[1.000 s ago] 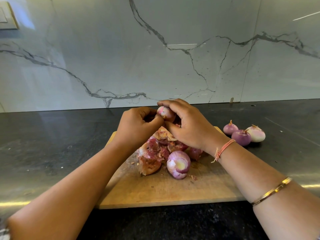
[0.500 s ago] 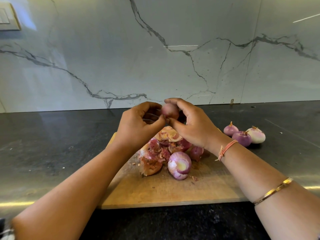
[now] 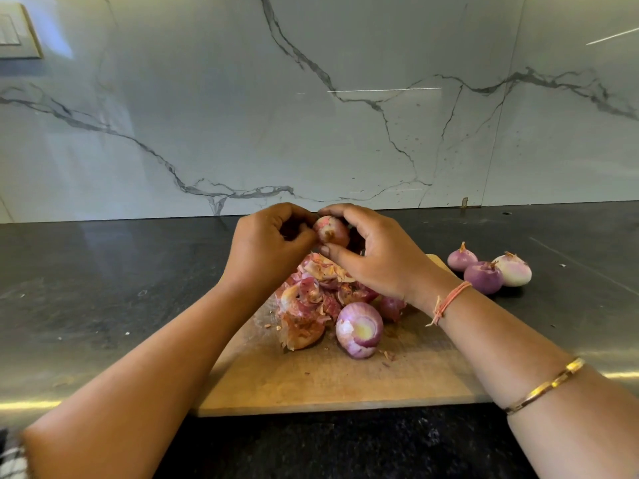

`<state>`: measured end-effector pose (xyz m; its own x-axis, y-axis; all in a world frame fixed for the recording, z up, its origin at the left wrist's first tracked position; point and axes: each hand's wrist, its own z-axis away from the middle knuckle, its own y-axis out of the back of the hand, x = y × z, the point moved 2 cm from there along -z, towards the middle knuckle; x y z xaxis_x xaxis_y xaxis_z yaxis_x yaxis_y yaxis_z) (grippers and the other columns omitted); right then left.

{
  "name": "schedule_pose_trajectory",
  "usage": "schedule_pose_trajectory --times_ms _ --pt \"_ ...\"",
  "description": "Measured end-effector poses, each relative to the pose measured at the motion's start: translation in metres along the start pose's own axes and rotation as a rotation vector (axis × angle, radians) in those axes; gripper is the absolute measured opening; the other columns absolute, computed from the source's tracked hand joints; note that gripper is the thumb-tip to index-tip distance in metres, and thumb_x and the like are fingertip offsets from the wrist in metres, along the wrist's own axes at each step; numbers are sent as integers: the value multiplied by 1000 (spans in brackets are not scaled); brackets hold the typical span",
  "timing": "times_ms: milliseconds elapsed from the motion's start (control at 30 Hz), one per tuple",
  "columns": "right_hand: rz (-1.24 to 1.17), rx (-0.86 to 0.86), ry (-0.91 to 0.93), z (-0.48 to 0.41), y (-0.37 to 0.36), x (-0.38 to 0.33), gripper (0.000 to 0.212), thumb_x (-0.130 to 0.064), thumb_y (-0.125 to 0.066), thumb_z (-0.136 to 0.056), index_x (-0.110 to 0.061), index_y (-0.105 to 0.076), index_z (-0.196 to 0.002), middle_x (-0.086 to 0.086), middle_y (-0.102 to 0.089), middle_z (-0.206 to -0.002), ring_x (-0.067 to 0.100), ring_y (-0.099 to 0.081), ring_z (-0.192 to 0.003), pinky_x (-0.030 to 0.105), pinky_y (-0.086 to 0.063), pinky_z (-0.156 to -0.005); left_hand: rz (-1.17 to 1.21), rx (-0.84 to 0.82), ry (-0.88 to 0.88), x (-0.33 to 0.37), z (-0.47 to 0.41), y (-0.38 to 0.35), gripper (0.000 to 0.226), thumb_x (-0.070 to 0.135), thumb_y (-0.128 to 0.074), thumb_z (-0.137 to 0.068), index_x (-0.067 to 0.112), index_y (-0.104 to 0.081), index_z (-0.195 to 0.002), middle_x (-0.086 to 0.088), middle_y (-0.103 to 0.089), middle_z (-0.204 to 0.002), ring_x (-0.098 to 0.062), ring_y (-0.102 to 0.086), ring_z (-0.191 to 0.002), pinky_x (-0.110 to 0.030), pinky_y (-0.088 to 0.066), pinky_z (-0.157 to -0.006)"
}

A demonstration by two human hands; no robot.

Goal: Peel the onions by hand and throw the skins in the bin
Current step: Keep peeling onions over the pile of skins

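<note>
From the head camera, both hands are raised above the far edge of a wooden cutting board and meet on one small red onion. The right hand cups it from the right, fingers curled over its top and thumb tucked under it, so the onion is held clear of the board. The left hand is curled tight, its thumb and fingertips pressed against the onion's left side in a pinch (whether a strip of skin is caught between them cannot be made out). The onion shows pale pink flesh with a brown dry patch facing the camera. Directly beneath the hands, a heap of onion skins lies on the board, papery and reddish-brown, spreading toward the board's left side. Just right of the heap and nearer the camera rests a peeled onion, its cut end pale yellow and turned this way; another small onion sits behind it, partly hidden by the right wrist. A few skin flakes lie on the board around them. The board lies on a dark stone countertop. Off the board to the right, three onions lie clustered on the counter, touching one another, the rightmost one whiter than the others. An orange thread bracelet circles the right wrist and a gold bangle sits farther up that forearm. Behind the counter rises a white marble backsplash with grey veins, and a switch plate sits at its far left.
</note>
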<state>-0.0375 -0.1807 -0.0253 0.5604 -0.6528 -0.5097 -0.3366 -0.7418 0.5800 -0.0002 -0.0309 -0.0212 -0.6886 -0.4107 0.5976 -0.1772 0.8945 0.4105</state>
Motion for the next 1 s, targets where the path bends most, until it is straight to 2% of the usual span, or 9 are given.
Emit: schedule_pose_trajectory --times_ms 233,300,433,600,767,933,1000 --pt "-20 68 -51 -2 4 5 44 -17 -70 -87 -14 -56 -128 0 -63 -120 10 -59 -109 19 -47 -93 116 -74 3 7 6 -4 28 9 -61 -84 18 -69 -110 19 -67 -90 6 -65 -84 -13 -53 -78" --pt "-19 69 -47 -2 4 5 43 -15 -69 -86 -14 -56 -127 1 -62 -120 10 -58 -109 16 -46 -93 138 -76 -2 9 7 -4 28 11 -65 -83 21 -68 -109 19 -67 -91 6 -65 -85 -16 -54 -80" --pt "4 60 -21 -2 2 6 42 -14 -71 -85 -13 -56 -124 2 -61 -118 11 -58 -108 18 -47 -92 138 -39 5 7 6 -5 21 13 -68 -83 28 -67 -97 18 -68 -87 4 -66 -80 -20 -56 -78" --pt "29 60 -12 -2 1 7 41 -14 -70 -85 -12 -56 -123 4 -60 -118 13 -57 -109 17 -46 -91 45 12 -71 6 5 -4 12 15 -68 -85 18 -72 -96 19 -66 -80 4 -65 -78 -15 -54 -72" --pt "3 49 -9 -2 1 4 42 -15 -72 -84 -12 -57 -123 3 -61 -117 11 -57 -108 17 -46 -91 -37 45 -122 6 3 -1 8 15 -67 -85 17 -71 -91 22 -60 -73 3 -61 -80 -11 -50 -66" --pt "-102 63 -66 -1 3 2 38 -13 -69 -86 -15 -57 -122 -7 -60 -106 4 -58 -96 11 -46 -84 -14 106 -18 -2 -1 1 7 16 -63 -87 18 -69 -88 13 -66 -77 -3 -63 -72 -24 -55 -70" --pt "-214 77 -110 -1 5 3 33 -10 -67 -87 -20 -58 -117 -7 -61 -105 6 -60 -97 16 -48 -87 6 125 21 -6 -3 3 7 15 -62 -87 19 -67 -86 11 -67 -76 -5 -64 -72 -29 -56 -71"
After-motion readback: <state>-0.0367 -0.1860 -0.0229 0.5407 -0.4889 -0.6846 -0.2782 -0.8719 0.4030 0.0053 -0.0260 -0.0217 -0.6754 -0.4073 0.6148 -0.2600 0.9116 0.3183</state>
